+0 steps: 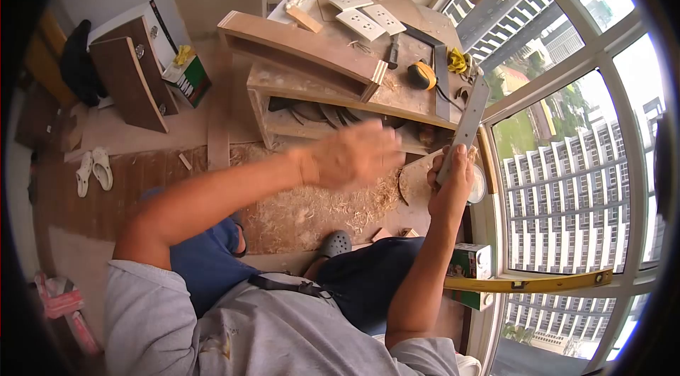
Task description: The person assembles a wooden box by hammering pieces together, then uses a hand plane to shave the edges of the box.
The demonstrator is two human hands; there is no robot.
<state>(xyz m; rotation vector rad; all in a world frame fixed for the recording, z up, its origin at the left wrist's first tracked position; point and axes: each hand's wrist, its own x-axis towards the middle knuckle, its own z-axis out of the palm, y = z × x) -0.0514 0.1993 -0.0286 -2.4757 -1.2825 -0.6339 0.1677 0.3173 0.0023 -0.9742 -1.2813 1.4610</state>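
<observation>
My right hand (453, 176) is closed around the lower end of a flat grey metal strip with small holes (473, 110), which points up and slightly right beside the window. My left hand (358, 155) is raised in front of me, over the floor and below the bench, smeared by motion. Its fingers are blurred, and I cannot make out anything in them. Just beyond it, a long narrow wooden drawer box (304, 50) lies across the workbench (418, 103).
White socket plates (361, 24), a black-handled tool (392, 52) and a yellow-black tape measure (421, 75) lie on the bench. Wood shavings (333, 213) litter the floor. A yellow spirit level (528, 282) rests by the window at right. Brown panels (127, 85) lean at left.
</observation>
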